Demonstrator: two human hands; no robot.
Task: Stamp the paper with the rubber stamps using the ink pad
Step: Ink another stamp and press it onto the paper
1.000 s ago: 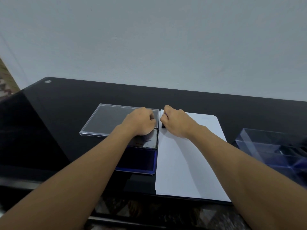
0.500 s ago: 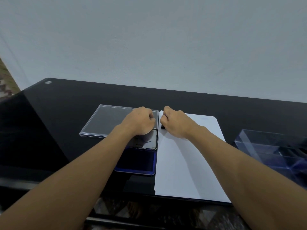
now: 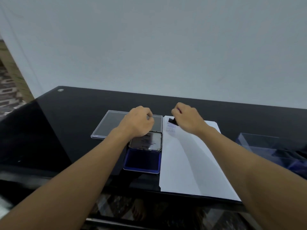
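1. The paper (image 3: pixel 191 163) lay flat on the black bench (image 3: pixel 66 130), and the open ink pad (image 3: pixel 141 161) sat just beside its left edge.
2. Near the sheet's far left corner I could see a few printed lines (image 3: pixel 171 127) in violet, stacked one under another.
3. The right hand (image 3: pixel 187 121) pinched a small black rubber stamp (image 3: pixel 172 121) at the far end of those lines. The stamp sat tilted, and I couldn't tell whether its face touched the sheet.
4. The left hand (image 3: pixel 139 123) hovered apart from the right, over the far end of the pad's hinged lid (image 3: pixel 146 141). Its fingers were curled, but I couldn't make out whether they held anything.
5. To my eye this was the stamping step itself, with several marks already down and most of the sheet blank.
6. The next move would likely call for bringing the stamp to the blue pad for fresh ink. It would then need to go down squarely on a bare patch, clear of the existing print, so that nothing overlapped or smudged.
7. A clear lid (image 3: pixel 113 125) lay beyond the pad, and a clear box (image 3: pixel 274 150) stood well off to the right.
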